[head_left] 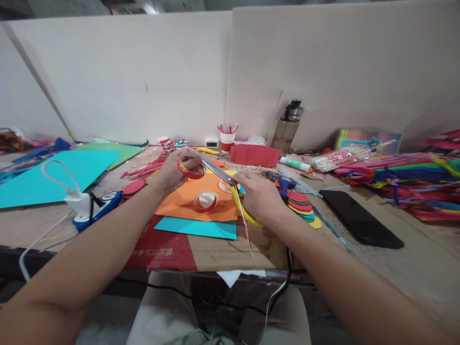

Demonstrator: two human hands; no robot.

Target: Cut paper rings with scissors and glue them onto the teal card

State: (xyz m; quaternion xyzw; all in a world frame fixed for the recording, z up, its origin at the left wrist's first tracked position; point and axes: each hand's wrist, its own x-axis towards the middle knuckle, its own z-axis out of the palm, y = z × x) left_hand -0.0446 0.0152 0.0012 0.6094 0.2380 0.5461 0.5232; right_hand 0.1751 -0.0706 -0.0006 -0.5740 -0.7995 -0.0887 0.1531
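Note:
My left hand (173, 167) grips a red and white ring (194, 175) that looks cut from a paper cup. In my right hand (259, 195) are scissors (218, 170) with yellow handles, their blades pointing at the ring; whether they touch it I cannot tell. A thin red and white strip (247, 235) dangles by my right hand. Below both hands lie orange paper sheets (172, 210), with a turquoise sheet (196, 228) partly under them. Another red-rimmed white ring (206, 201) rests on the orange paper.
Coloured paper discs (300, 203) and a black phone (359, 218) lie to the right. Farther back stand a bottle (286, 129), a red paper piece (254, 155) and a cup of sticks (227, 143). At left are a blue glue-gun-like device (104, 211) and turquoise sheets (68, 172).

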